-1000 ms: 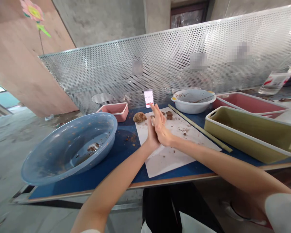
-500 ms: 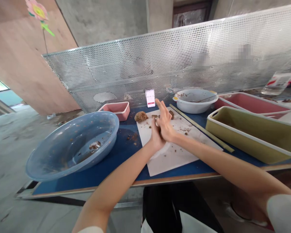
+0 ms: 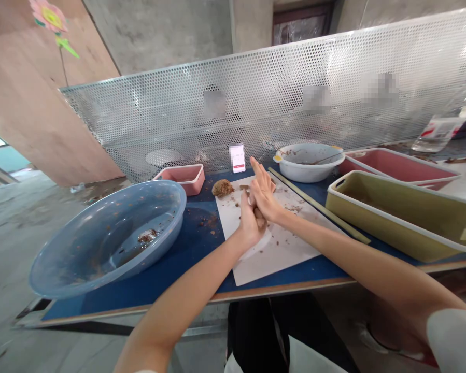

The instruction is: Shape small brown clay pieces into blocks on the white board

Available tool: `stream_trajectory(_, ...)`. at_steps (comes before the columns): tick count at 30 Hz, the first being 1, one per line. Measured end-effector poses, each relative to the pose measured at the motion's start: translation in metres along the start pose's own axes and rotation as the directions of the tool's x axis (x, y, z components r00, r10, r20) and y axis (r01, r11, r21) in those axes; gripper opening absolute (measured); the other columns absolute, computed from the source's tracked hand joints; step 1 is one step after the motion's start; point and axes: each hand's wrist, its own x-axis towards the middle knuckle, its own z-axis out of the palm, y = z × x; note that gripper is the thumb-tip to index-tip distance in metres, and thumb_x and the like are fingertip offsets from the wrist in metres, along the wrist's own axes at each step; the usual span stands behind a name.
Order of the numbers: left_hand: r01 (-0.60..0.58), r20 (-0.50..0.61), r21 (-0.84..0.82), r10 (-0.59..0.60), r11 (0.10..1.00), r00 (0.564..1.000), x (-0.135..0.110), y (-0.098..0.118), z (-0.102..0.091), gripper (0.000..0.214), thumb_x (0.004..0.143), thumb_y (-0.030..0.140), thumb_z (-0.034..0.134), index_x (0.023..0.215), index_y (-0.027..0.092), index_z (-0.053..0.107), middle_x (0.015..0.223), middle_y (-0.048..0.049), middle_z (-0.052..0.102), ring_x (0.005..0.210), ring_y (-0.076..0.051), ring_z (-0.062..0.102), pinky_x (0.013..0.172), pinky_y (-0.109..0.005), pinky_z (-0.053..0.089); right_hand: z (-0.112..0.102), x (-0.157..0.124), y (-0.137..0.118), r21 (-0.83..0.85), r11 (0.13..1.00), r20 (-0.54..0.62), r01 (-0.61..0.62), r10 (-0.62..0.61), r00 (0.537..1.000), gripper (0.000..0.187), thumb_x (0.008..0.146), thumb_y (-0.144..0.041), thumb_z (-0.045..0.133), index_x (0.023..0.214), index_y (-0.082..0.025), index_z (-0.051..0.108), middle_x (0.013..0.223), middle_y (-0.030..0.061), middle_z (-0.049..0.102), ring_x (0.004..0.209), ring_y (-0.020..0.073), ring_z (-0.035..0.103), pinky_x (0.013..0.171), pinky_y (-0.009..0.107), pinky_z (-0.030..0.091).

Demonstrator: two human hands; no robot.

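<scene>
My left hand (image 3: 251,220) and my right hand (image 3: 267,201) press palm to palm above a white board (image 3: 252,269), fingers stretched out. A small lump of brown clay (image 3: 260,216) shows between the palms, mostly hidden by them. Just beyond my fingers, a short brown clay piece (image 3: 244,187) lies on the board, and part of another brown piece (image 3: 273,185) peeks out behind my right hand. At the board's far left corner sits a larger rough clay lump (image 3: 222,188). Crumbs are scattered over the board.
A big blue basin (image 3: 178,204) with wet residue stands at left, a small pink tray (image 3: 197,178) behind it. A phone (image 3: 238,158) leans on the perforated metal screen (image 3: 170,114). To the right are a stick (image 3: 322,208), a white basin (image 3: 310,173), an olive bin (image 3: 380,220) and a bottle (image 3: 437,132).
My palms have slid against each other, the left shifting slightly down, and more of the clay between them shows. The whole view has moved a little.
</scene>
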Motion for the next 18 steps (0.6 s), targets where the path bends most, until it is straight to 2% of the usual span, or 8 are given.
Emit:
stream_trajectory(2,0.014,-0.066,0.045,-0.011,0.999,0.998,0.002,0.005,-0.001,0.066,0.106,0.081,0.046,0.109,0.022,0.077,0.070,-0.0060,0.067,0.076,-0.025,0.073,0.070,-0.033,0.058,0.001,-0.002,0.005,-0.022,1.000,0.036,-0.004,0.005,0.999,0.073,0.116,-0.068,0.002,0.182,-0.044,-0.018,0.194,-0.0044,0.008,0.180,0.0335,-0.001,0.143,0.067,0.014)
stream_trajectory(3,-0.018,-0.066,0.054,0.021,0.998,0.998,0.003,0.008,-0.002,0.066,0.106,0.082,0.046,0.110,0.024,0.077,0.074,-0.0064,0.069,0.080,-0.026,0.074,0.072,-0.035,0.059,0.002,-0.006,0.004,-0.030,0.999,0.048,0.011,-0.010,0.999,0.072,0.116,-0.068,0.002,0.182,-0.045,-0.018,0.193,-0.0052,0.008,0.180,0.0331,0.000,0.143,0.066,0.014)
stream_trajectory(6,-0.179,0.038,0.021,0.178,0.984,0.983,0.009,0.011,-0.001,0.059,0.105,0.079,0.048,0.111,0.027,0.076,0.094,-0.0098,0.075,0.106,-0.033,0.076,0.087,-0.043,0.061,0.004,-0.017,-0.009,-0.041,0.993,0.061,0.111,-0.108,0.992,0.070,0.118,-0.062,0.006,0.182,-0.047,-0.015,0.193,-0.0059,0.011,0.180,0.0335,0.002,0.142,0.064,0.018)
stream_trajectory(8,-0.233,0.118,-0.006,0.232,0.973,0.966,0.013,0.010,0.000,0.055,0.106,0.076,0.051,0.110,0.026,0.075,0.103,-0.0120,0.075,0.121,-0.037,0.073,0.095,-0.047,0.060,0.001,-0.021,-0.020,-0.077,0.983,0.041,0.167,-0.164,0.986,0.071,0.118,-0.060,0.011,0.183,-0.043,-0.012,0.191,-0.0007,0.019,0.178,0.0365,0.011,0.139,0.064,0.024)
stream_trajectory(10,-0.221,0.117,-0.028,0.223,0.975,0.968,0.015,0.011,-0.001,0.051,0.106,0.073,0.053,0.104,0.025,0.072,0.102,-0.0125,0.073,0.124,-0.037,0.071,0.098,-0.047,0.060,-0.004,-0.021,-0.028,-0.159,0.977,0.007,0.142,-0.143,0.990,0.078,0.117,-0.062,0.019,0.186,-0.033,-0.003,0.184,0.0114,0.033,0.170,0.0436,0.030,0.133,0.067,0.030)
stream_trajectory(13,-0.266,-0.033,-0.090,0.264,0.960,0.964,0.016,0.025,-0.006,0.038,0.107,0.060,0.056,0.093,0.025,0.062,0.091,-0.0075,0.066,0.104,-0.029,0.073,0.091,-0.039,0.060,-0.010,-0.019,-0.036,-0.283,0.958,0.092,0.045,-0.019,0.996,0.085,0.114,-0.064,0.030,0.180,-0.011,0.025,0.151,0.0260,0.067,0.138,0.0476,0.061,0.119,0.067,0.041)
stream_trajectory(16,-0.393,-0.119,-0.120,0.380,0.912,0.917,0.019,0.043,-0.012,0.028,0.104,0.048,0.058,0.088,0.024,0.057,0.083,-0.0020,0.060,0.078,-0.018,0.066,0.079,-0.031,0.055,-0.008,-0.019,-0.046,-0.330,0.944,0.310,-0.031,0.139,0.940,0.077,0.118,-0.057,0.026,0.171,-0.003,0.037,0.112,0.0234,0.082,0.104,0.0406,0.076,0.101,0.055,0.053)
stream_trajectory(18,-0.427,-0.131,-0.100,0.414,0.899,0.901,0.022,0.053,-0.016,0.028,0.103,0.046,0.056,0.086,0.024,0.057,0.082,-0.0013,0.060,0.073,-0.016,0.062,0.076,-0.030,0.051,-0.009,-0.020,-0.055,-0.335,0.939,0.381,-0.078,0.210,0.900,0.072,0.119,-0.051,0.025,0.173,-0.004,0.034,0.105,0.0211,0.083,0.092,0.0377,0.078,0.088,0.049,0.056)
